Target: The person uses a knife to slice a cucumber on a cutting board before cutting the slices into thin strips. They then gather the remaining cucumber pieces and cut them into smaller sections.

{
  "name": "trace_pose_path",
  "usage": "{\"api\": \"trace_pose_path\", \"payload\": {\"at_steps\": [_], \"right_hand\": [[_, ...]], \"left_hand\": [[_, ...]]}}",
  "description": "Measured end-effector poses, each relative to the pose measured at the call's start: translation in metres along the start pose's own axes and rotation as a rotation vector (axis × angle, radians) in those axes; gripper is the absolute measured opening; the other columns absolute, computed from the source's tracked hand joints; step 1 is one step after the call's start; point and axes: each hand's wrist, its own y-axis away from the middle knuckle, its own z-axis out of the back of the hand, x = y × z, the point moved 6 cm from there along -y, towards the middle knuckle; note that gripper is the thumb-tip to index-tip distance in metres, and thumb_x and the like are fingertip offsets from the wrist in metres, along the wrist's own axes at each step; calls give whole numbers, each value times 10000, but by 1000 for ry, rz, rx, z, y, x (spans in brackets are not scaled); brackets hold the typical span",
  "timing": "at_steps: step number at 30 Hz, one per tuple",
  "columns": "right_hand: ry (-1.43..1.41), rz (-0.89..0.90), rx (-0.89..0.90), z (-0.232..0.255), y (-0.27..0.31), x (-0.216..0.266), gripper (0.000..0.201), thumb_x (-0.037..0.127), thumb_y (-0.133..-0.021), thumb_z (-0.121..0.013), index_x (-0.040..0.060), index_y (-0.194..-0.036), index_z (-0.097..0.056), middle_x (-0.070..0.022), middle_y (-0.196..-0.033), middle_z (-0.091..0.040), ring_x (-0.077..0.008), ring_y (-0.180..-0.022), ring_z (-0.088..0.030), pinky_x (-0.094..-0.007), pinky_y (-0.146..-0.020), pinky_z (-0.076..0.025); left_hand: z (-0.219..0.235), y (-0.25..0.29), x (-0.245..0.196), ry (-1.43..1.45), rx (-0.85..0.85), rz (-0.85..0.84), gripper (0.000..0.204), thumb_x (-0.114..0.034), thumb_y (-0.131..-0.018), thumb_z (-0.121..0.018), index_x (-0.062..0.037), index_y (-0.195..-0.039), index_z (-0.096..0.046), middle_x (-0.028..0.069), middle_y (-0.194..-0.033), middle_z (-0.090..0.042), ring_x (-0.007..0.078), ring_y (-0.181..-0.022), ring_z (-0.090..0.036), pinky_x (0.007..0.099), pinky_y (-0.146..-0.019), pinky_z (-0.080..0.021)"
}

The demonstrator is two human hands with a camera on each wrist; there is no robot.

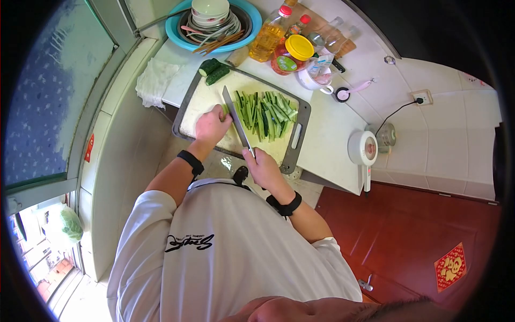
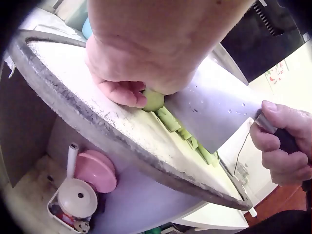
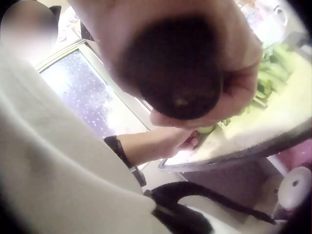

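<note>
On the cutting board with a grey rim, my left hand grips a piece of cucumber with curled fingers. My right hand holds a kitchen knife by its dark handle. The wide blade stands right beside the left fingers and the cucumber, with water drops on its face in the left wrist view. Cut cucumber sticks lie spread to the right of the blade. Uncut cucumber pieces rest at the board's far left corner.
Behind the board stand a blue basin of dishes, an oil bottle, a jar with a yellow lid and a white mug. A small white pot sits at the counter's right end. A white cloth hangs at the left.
</note>
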Motion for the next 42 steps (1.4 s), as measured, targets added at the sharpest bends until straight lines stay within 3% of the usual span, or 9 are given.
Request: {"api": "trace_pose_path", "payload": {"at_steps": [3, 8, 15, 18, 22, 28, 35, 37, 42], "right_hand": [[52, 96, -75, -8, -12, -2, 472, 421, -975, -483, -17, -843, -596, -259, -743, -630, -434, -715, -621, -492, -657, -486], [53, 77, -69, -14, -49, 8, 466, 418, -973, -486, -15, -838, -593, -258, -731, -624, -434, -698, -616, -501, -649, -481], [-19, 37, 15, -5, -5, -2, 472, 417, -976, -486, -20, -821, -574, -255, -695, -606, -434, -673, -610, -500, -628, -474], [53, 150, -65, -12, -18, -6, 476, 418, -978, -484, -21, -820, -574, -256, -695, -604, -434, -671, -609, -488, -613, -474], [-7, 82, -33, -16, -50, -2, 475, 412, -982, -481, -21, -817, -583, -258, -704, -607, -434, -680, -609, -485, -615, -474], [7, 21, 36, -2, -1, 0, 464, 408, -980, -483, -16, -823, -589, -270, -732, -612, -432, -722, -616, -499, -653, -474], [69, 43, -10, -16, -45, -4, 474, 422, -978, -483, -15, -827, -590, -266, -730, -612, -434, -708, -609, -499, -653, -475], [-93, 18, 4, -17, -50, -5, 484, 431, -979, -479, -17, -833, -588, -262, -720, -609, -435, -700, -607, -495, -648, -475], [-27, 38, 37, -7, -7, -5, 488, 434, -979, -476, -20, -841, -587, -260, -721, -615, -436, -702, -613, -494, -649, -476]], "left_hand": [[-2, -3, 1, 3, 16, 5, 275, -353, -833, -638, -92, -819, -553, 163, -725, -650, 386, -728, -644, 481, -677, -505], [1, -2, 0, -26, 27, 17, 260, -347, -838, -628, -95, -827, -560, 162, -734, -656, 378, -747, -650, 480, -692, -509], [1, 0, 1, 18, 33, 10, 237, -329, -844, -612, -96, -843, -569, 157, -731, -657, 374, -746, -652, 481, -697, -514], [-1, -2, 0, -17, 36, 9, 240, -331, -847, -610, -94, -842, -571, 160, -733, -656, 375, -748, -652, 480, -698, -515], [-1, -5, 1, -31, 6, -7, 249, -338, -849, -612, -93, -847, -571, 161, -732, -656, 375, -749, -651, 479, -696, -516], [0, 0, 0, 17, 30, 17, 250, -339, -853, -608, -91, -850, -573, 158, -745, -661, 371, -755, -656, 478, -705, -518], [0, -1, -1, -47, 38, 2, 238, -336, -859, -596, -99, -857, -580, 151, -756, -668, 369, -756, -658, 474, -707, -519], [2, -1, 2, -51, 47, 23, 239, -336, -861, -592, -97, -857, -580, 151, -758, -669, 369, -760, -659, 475, -711, -521], [3, 0, 1, -22, 53, 18, 232, -325, -866, -575, -93, -867, -582, 164, -769, -674, 375, -774, -662, 479, -720, -521]]}}
